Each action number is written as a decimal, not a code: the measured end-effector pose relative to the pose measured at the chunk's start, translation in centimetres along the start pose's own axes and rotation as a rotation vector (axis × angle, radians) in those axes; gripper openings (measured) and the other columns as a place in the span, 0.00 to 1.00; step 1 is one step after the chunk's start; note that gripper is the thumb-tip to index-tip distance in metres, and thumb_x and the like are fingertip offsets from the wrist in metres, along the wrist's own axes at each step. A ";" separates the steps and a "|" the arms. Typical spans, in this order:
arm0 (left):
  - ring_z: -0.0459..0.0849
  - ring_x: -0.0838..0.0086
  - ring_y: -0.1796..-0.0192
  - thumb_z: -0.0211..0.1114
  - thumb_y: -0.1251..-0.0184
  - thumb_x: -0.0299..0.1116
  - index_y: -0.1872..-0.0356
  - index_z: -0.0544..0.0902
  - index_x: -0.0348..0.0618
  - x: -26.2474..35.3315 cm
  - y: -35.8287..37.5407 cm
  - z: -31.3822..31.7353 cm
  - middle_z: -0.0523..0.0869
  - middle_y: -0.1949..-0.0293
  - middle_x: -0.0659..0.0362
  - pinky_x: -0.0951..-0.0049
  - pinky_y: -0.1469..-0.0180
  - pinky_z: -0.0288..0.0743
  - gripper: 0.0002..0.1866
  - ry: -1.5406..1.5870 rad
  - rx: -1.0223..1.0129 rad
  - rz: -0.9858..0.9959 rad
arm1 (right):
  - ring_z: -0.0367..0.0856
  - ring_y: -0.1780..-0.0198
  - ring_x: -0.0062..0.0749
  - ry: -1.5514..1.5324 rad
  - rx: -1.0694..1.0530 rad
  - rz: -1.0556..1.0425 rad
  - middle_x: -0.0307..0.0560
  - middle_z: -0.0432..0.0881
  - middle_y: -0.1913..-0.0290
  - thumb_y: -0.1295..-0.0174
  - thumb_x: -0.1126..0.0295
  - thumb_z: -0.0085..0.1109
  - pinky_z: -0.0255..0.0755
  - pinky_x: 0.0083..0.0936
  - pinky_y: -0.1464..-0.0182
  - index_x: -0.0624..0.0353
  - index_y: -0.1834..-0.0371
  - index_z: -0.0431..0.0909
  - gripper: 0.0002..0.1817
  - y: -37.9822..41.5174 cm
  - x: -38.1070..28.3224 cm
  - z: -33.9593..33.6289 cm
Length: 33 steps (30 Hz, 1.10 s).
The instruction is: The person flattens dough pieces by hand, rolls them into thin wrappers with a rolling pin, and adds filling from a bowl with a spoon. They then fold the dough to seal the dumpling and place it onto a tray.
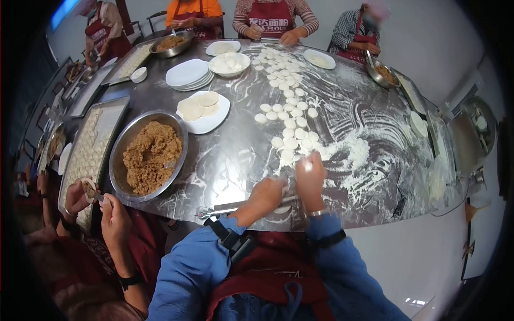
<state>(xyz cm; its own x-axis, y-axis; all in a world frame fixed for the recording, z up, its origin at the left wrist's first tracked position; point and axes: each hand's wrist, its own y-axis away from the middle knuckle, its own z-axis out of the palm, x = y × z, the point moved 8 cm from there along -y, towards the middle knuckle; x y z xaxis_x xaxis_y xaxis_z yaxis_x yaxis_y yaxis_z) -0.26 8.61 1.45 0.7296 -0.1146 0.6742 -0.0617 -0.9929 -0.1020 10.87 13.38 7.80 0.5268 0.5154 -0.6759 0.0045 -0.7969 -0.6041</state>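
My right hand [310, 179] is closed at the near edge of the dough rounds [290, 143], with a whitish piece of dough [307, 166] showing at its fingers. Beside it, my left hand [266, 196] hovers close over the table's front edge, its fingers curled and smeared by motion. A thin rolling pin [227, 206] lies crosswise under the left hand and wrist. Just right of that wrist, a flat pale dough piece [282, 209] sits by the pin. Flour [356, 152] is spread over the table to the right of my hands.
A steel bowl of brown filling [152, 155] stands left, near a plate with flat wrappers [201, 126]. Trays of dumplings [88, 139] line the left side. A neighbour's hands [110, 211] hold a filled wrapper. Stacked plates [187, 75] and a white bowl [229, 65] stand farther back; people work across the table.
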 end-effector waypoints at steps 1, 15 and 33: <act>0.81 0.50 0.64 0.58 0.41 0.30 0.65 0.77 0.42 0.4 0.3 0.2 0.82 0.70 0.48 0.57 0.60 0.73 0.05 -0.053 -0.061 0.063 | 0.72 0.79 0.30 -0.036 -0.041 0.116 0.47 0.72 0.80 0.44 0.74 0.56 0.67 0.30 0.76 0.60 0.73 0.66 0.08 1.2 0.7 -1.1; 0.81 0.51 0.62 0.59 0.42 0.32 0.65 0.78 0.43 -0.2 0.6 0.0 0.83 0.69 0.48 0.56 0.58 0.73 0.06 -0.050 -0.094 -0.015 | 0.73 0.77 0.25 -0.096 -0.036 0.203 0.41 0.72 0.80 0.44 0.76 0.53 0.68 0.24 0.76 0.58 0.74 0.66 0.06 4.1 2.9 -2.4; 0.81 0.52 0.63 0.57 0.43 0.28 0.65 0.79 0.42 0.6 1.9 -0.2 0.83 0.69 0.47 0.58 0.58 0.74 0.06 0.058 -0.139 -0.031 | 0.74 0.77 0.53 -0.061 -0.022 0.220 0.56 0.72 0.79 0.45 0.71 0.58 0.68 0.39 0.73 0.61 0.71 0.67 0.09 3.1 1.9 -1.9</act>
<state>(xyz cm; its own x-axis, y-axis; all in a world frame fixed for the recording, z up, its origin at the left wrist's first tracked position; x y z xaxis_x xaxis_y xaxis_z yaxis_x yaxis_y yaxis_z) -0.05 6.68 1.77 0.6923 -0.0811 0.7171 -0.1364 -0.9905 0.0197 13.50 11.25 5.47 0.4649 0.3463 -0.8149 -0.0855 -0.8985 -0.4306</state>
